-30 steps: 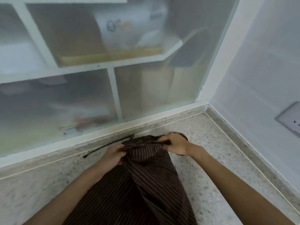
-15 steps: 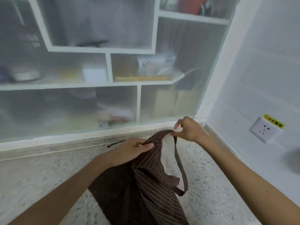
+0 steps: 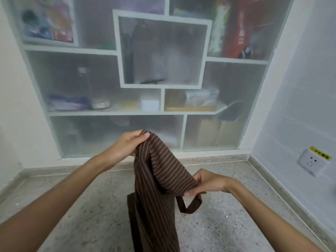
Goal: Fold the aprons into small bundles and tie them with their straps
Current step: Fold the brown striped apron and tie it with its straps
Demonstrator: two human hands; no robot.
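1. The left hand [image 3: 125,148] is raised, fingers and thumb curled over the top edge of the brown striped apron [image 3: 156,182], gripping a gathered bunch of cloth.
2. The right hand [image 3: 207,182] sits lower and to the right, pinching a second bunch of the same edge; the strap [image 3: 189,204] loops down just under its fingers.
3. The apron hangs between the two hands, its top edge sloping down from left to right, and the rest drops in loose vertical folds toward the speckled table [image 3: 91,206]. Whether the hem touches the table cannot be told, as it runs out of view.
4. Judging by the drape, the cloth is light, soft and limp: it will hold no shape of its own and is likely to slump when released. It looks neither slippery nor fragile.
5. Best hold is probably at corners or the hemmed edges; the strap is best taken near its free end for tying.
6. Behind stands a frosted cabinet [image 3: 163,51]; a wall socket [image 3: 313,163] lies well to the right.
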